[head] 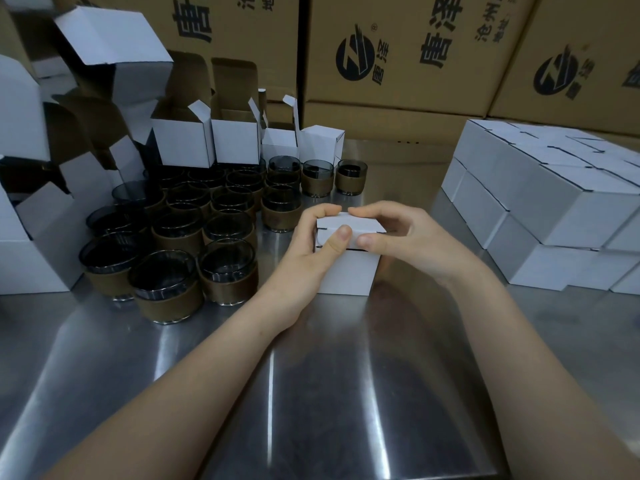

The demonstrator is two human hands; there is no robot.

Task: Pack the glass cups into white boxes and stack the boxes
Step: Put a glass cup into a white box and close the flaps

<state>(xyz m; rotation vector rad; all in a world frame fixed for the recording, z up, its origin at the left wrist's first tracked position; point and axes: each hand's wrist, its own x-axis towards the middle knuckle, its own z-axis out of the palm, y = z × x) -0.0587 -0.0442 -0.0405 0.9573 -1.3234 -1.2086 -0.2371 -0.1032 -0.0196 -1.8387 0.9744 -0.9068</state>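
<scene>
Steel table (311,393) nearest. At centre, left hand (308,247) and right hand (405,237) curled round small white box (349,271) standing on table, thumbs pressing lid. Glass cups (194,237) clustered left; stacked closed boxes (540,202) right; open boxes (207,140), brown cartons (398,57) behind.

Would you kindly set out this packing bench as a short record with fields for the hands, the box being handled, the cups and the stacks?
left hand: grips white box, thumb on lid
right hand: holds the lid's right side, thumb at front
white box: upright on steel table, lid folded down; contents hidden
glass cups: clustered at left, brown sleeves, unpacked
open boxes: behind cups, flaps up
closed boxes: stacked at right
brown cartons: along the back
</scene>
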